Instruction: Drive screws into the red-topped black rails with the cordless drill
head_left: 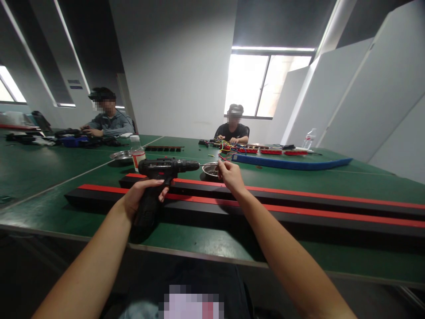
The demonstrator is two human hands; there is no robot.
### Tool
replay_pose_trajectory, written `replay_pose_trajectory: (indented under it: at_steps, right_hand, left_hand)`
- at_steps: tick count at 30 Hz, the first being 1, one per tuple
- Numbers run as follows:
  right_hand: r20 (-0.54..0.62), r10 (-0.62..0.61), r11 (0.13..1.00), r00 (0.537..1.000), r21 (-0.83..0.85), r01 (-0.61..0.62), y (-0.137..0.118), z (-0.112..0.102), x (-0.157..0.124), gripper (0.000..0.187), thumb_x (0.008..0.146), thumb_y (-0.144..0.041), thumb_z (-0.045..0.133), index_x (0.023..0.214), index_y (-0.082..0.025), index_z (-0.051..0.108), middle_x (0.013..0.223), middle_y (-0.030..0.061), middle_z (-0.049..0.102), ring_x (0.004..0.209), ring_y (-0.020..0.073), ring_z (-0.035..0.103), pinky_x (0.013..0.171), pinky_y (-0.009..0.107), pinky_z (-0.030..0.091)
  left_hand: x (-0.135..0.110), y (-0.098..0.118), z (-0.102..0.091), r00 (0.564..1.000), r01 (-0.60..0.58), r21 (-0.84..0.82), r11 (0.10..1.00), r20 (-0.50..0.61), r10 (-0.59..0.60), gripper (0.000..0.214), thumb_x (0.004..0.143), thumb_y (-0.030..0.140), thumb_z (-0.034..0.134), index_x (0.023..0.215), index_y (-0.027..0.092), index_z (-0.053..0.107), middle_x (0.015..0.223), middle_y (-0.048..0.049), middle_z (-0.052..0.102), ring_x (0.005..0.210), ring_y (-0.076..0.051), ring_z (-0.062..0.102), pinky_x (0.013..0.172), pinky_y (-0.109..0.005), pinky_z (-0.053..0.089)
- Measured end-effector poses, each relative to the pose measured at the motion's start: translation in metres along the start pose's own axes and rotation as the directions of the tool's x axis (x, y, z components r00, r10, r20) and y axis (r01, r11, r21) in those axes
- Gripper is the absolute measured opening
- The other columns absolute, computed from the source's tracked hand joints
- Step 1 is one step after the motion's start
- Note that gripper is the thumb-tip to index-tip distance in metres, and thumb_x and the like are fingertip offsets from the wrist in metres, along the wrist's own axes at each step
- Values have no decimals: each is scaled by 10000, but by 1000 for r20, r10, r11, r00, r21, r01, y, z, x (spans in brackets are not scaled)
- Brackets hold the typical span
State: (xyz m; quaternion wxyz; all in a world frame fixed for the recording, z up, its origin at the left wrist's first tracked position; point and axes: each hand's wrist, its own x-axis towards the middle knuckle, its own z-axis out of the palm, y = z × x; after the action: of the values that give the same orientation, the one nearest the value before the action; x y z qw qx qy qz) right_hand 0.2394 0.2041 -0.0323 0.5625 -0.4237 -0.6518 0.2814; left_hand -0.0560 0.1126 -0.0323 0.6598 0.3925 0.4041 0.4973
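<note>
Forearms point(279, 241) over near edge of green bench point(202, 241). Left hand point(138, 193) wrapped round handle of cordless drill point(158, 166), chuck pointing right. Right hand point(231, 176) pinched on tip of thin drill bit point(209, 165). Drill black, red-marked. Red-topped black bars point(206, 208) beneath, along near edge; metal bowl point(209, 171) behind, partly blocked by right hand.

head-worn view faces forward and down over the table point(40, 164)

A workshop, judging by the green worktable point(83, 223), power drill point(157, 166) and wired components point(226, 147)
</note>
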Motion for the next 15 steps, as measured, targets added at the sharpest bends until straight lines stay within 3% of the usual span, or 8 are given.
replay_pose_trajectory:
  at_steps: [4, 7, 11, 15]
  right_hand:
    - [-19, -29, 988, 999, -150, 25, -1, 0, -3, 475, 955, -556, 498, 664, -192, 593, 553, 17, 599, 513, 145, 525, 529, 263, 352]
    - [-19, -57, 958, 998, -283, 49, -2, 0, -4, 457, 984, -488, 480, 664, -190, 611, 598, 34, 642, 551, 154, 549, 556, 266, 353]
    - [-8, -123, 879, 992, -465, 105, 0, 1, -4, 393, 999, -409, 491, 739, -183, 680, 740, 69, 720, 637, 174, 591, 601, 275, 360]
    - [96, -109, 845, 989, -515, 143, 4, 4, -7, 283, 990, -372, 533, 937, -192, 745, 912, 89, 767, 779, 201, 658, 694, 278, 426]
  left_hand:
    - [-7, 6, 8, 997, 49, 32, 998, -68, -47, 143, 763, 201, 739, 804, 67, 711, 730, -75, 645, 555, -121, 598, 539, -210, 550]
    - [-18, 21, 12, 998, 22, 148, 989, -60, -14, 185, 756, 244, 762, 819, 79, 706, 718, -58, 644, 555, -127, 600, 512, -207, 527]
    - [-34, 56, 12, 992, -40, 413, 910, -89, 84, 265, 743, 284, 798, 922, 102, 725, 730, -64, 676, 583, -149, 620, 500, -206, 512]
    - [-46, 98, 15, 990, -59, 576, 816, -73, 123, 306, 643, 225, 857, 903, 100, 753, 703, -95, 689, 575, -192, 637, 467, -236, 516]
